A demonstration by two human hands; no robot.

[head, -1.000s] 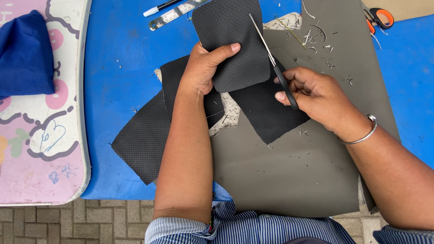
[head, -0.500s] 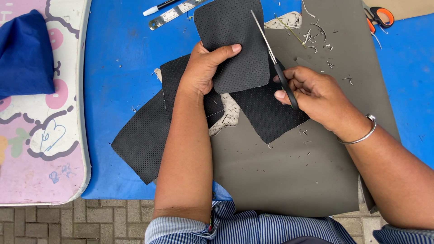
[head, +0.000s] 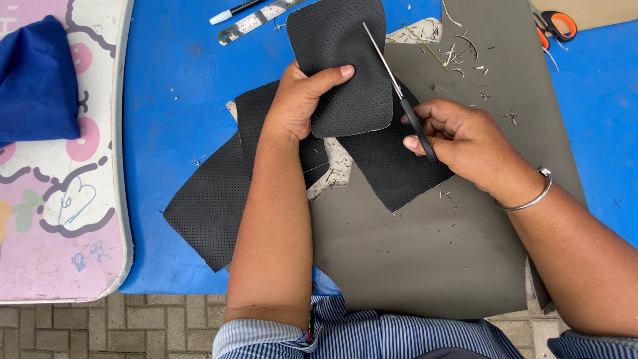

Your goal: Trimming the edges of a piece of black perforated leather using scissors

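barely any shift since a second ago: scissors point(head: 397, 90) tip a touch more upright along the patch point(head: 342, 63) edge.
left hand point(head: 299, 100) pinches the black perforated patch, thumb on top, above the grey sheet point(head: 425, 252). right hand point(head: 462, 136) grips the scissors' handles, blades pressed together beside the patch's right edge. more black pieces point(head: 212, 206) lie beneath.

No packages, labels, signs or screens in view

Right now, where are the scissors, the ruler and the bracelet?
scissors point(head: 399, 93), head view, on the blades.
ruler point(head: 256, 21), head view, middle of the strip.
bracelet point(head: 531, 199), head view, band at the right wrist.
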